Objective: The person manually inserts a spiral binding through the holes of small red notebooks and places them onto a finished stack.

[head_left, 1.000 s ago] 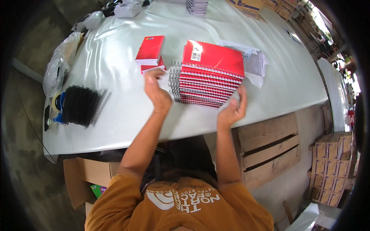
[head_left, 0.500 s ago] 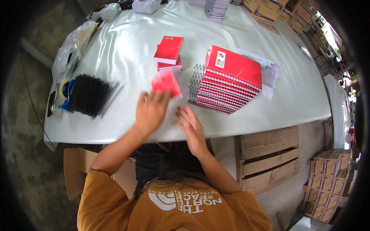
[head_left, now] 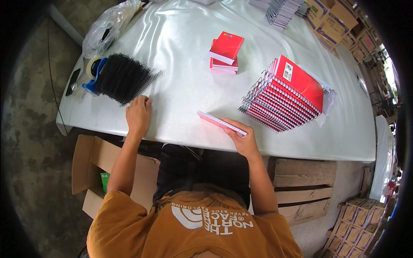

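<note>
Table (head_left: 185, 107), covered in a pale, glossy sheet; spans the view.
Open cardboard box (head_left: 144, 176), brown, below the near edge, left side.
Tall stack of red notebooks (head_left: 301, 86), right side of the table; wire coils jut from its left side.
Bundle of black wire coils (head_left: 122, 79), left side, loose ends toward the right.
Smaller pile of red notebooks (head_left: 227, 47), mid-table, beyond the hands, its top piece set askew.
Right hand (head_left: 244, 139), near the table's front edge: thumb and fingers closed on one end of a single notebook.
Left hand (head_left: 138, 117), just below the bundle: fingers drawn close together; cannot tell whether they grip.
Blue tape dispenser (head_left: 95, 77), against the bundle's left side.
Single notebook (head_left: 220, 122), tilted, row of edge holes upward, left of the tall stack.
Loose coil (head_left: 152, 89), pale grey, at the left fingertips.
</note>
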`<action>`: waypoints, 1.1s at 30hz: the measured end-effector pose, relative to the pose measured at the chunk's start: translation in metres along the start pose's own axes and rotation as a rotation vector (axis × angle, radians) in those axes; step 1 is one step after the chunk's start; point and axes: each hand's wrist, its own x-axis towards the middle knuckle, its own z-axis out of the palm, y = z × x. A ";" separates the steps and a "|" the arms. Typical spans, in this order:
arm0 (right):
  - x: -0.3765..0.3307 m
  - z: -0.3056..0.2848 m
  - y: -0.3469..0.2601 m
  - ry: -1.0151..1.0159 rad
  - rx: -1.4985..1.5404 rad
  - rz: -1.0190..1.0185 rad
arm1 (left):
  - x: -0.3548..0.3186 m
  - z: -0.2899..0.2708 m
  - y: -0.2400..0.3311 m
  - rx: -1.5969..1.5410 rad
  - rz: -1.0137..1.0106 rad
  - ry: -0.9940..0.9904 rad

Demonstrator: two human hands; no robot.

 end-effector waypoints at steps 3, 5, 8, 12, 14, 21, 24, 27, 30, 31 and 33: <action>0.000 -0.001 0.006 0.076 -0.070 -0.089 | -0.004 -0.008 0.010 -0.701 -0.262 -0.260; -0.002 -0.006 0.006 0.124 -0.003 -0.030 | -0.009 -0.019 0.024 -1.253 -0.404 -0.410; -0.002 -0.012 0.010 0.141 0.088 -0.010 | -0.021 -0.067 0.086 -1.893 -0.566 -0.539; -0.002 -0.012 0.010 0.156 0.049 -0.003 | -0.015 -0.049 0.085 -0.688 0.357 -0.367; -0.002 -0.011 0.010 0.182 0.044 -0.009 | -0.015 -0.033 0.094 -0.720 0.403 -0.477; -0.003 -0.011 0.010 0.173 -0.022 -0.015 | -0.005 -0.014 0.097 -0.762 0.249 -0.697; -0.003 -0.012 0.012 0.152 -0.030 -0.021 | 0.002 -0.011 0.094 -0.698 0.209 -0.750; -0.003 -0.012 0.011 0.114 -0.082 -0.056 | 0.013 -0.017 0.097 -0.725 0.024 -0.921; -0.002 -0.010 0.009 0.091 -0.117 -0.122 | 0.022 -0.018 0.099 -0.948 -0.003 -0.963; -0.002 -0.010 0.008 0.093 -0.115 -0.123 | 0.023 -0.017 0.099 -1.049 0.024 -0.945; -0.003 -0.010 0.008 0.101 -0.111 -0.121 | 0.024 -0.019 0.103 -0.917 0.376 -0.700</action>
